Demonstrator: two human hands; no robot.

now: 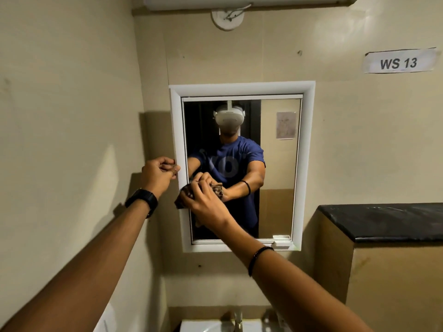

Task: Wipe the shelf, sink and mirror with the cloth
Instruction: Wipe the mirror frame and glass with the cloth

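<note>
Our right hand (205, 203) clutches the bunched cloth (185, 195) on the mirror (278, 168), lower left; most glass lies rightward and above. Our left hand (159, 173) curls at the frame (176, 130), grip unclear.

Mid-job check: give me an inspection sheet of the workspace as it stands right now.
Surface: mirror, white-framed, on a beige wall.
Job's things: dark cloth bunched against the mirror's lower left; sink at the bottom edge; black-topped shelf on the right.
Clutter: small white piece on the frame's lower right.
Hands: right hand grips the cloth; left hand has its fingers curled at the frame's left edge, grip unclear.
Cables: wire at the round wall fitting above the mirror.
Surroundings: "WS 13" label upper right; tap over the sink.
</note>
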